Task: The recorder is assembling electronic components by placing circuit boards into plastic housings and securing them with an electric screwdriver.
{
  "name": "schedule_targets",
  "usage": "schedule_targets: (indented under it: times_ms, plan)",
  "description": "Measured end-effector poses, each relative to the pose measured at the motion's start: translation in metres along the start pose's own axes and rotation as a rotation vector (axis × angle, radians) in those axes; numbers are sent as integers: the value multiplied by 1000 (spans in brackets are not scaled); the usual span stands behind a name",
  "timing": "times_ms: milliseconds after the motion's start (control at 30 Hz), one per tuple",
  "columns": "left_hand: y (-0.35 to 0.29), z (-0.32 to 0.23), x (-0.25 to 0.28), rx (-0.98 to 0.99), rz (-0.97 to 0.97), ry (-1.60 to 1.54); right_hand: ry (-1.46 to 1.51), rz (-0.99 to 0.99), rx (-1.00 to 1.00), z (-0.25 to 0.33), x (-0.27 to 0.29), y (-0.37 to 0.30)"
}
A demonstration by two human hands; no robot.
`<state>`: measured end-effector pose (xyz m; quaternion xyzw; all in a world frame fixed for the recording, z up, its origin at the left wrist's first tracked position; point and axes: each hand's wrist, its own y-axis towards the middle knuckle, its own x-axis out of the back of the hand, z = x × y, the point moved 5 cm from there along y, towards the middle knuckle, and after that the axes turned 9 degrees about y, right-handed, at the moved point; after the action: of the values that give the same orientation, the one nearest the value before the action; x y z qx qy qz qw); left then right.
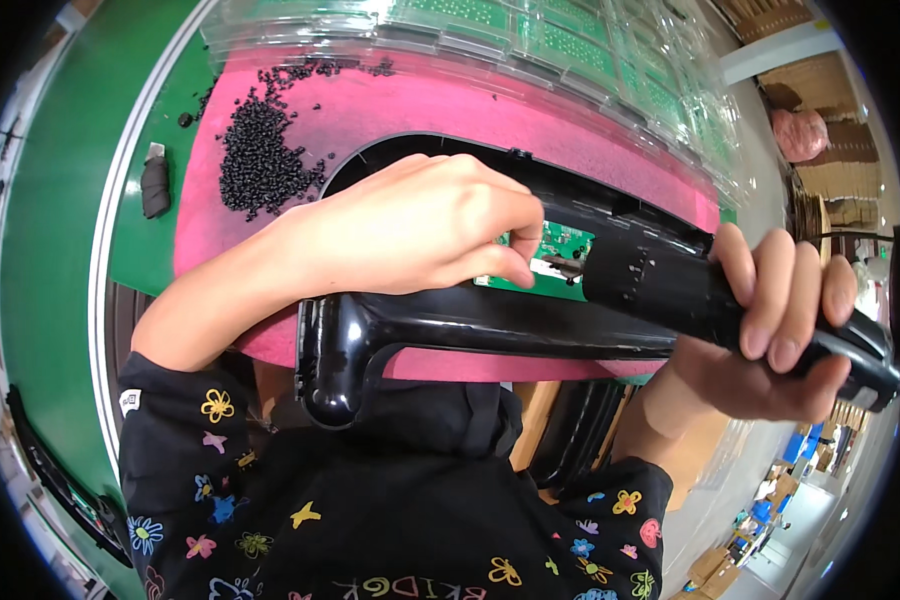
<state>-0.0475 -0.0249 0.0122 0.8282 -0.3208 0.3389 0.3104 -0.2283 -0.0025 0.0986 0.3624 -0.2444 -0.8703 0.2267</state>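
Observation:
In my right hand [780,310] is a black electric screwdriver [660,280], my fingers wrapped round its body. Its metal tip points left, over a green circuit board [568,243]. The board lies inside a long black plastic housing [450,315], which has a rounded corner at its near left. My left hand [440,220] reaches across the housing, thumb and forefinger curled together at the board, close to the screwdriver tip. What they hold, if anything, cannot be made out. A small white part shows between the fingers and the tip.
A heap of small black pieces, seemingly screws [260,160], covers the left of the pink mat [195,235]. A dark wrapped object [155,185] lies on the green table. Clear plastic trays [530,50] stand behind the mat. Cardboard [820,110] is stacked at far right.

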Motion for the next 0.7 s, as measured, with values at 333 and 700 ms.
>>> schedule_targets:
  times_ms: [333, 700]
  plan:
    - [0, -2, 12, 20, -140, -312, 100, -32, 55, 1, -11, 3]
    - [-3, 3, 6, 286, 82, -747, 176, 39, 65, -7, -20, 7]
